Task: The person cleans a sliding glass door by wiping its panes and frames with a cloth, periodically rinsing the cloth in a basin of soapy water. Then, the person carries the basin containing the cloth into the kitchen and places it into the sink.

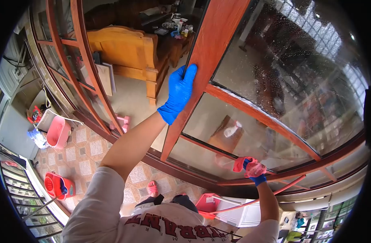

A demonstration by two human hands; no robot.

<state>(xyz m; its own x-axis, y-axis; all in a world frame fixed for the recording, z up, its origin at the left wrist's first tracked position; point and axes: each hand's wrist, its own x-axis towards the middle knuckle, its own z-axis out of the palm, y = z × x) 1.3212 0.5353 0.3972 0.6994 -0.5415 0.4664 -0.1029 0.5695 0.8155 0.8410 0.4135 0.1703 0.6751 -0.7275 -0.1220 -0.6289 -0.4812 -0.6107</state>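
Observation:
My left hand [180,91], in a blue rubber glove, is wrapped round the edge of a reddish-brown wooden door frame [212,44], thumb on its face. Low on the same door, my right hand [256,173], also gloved in blue, holds a wet-looking pink cloth [244,164] against the lower rail and glass. Part of that hand's fingers is hidden by the cloth. The large upper glass pane [291,73] carries water drops and streaks. Below it, a wooden crossbar [262,117] has a whitish wet line along its top edge.
Another wooden-framed door panel [92,60] stands at left. Inside are a wooden bench [120,48] and a cluttered table [175,28]. On the tiled floor [88,150] are a pink tub [59,131] and a red bucket [57,186]. A red-handled pole [266,196] slants near my right arm.

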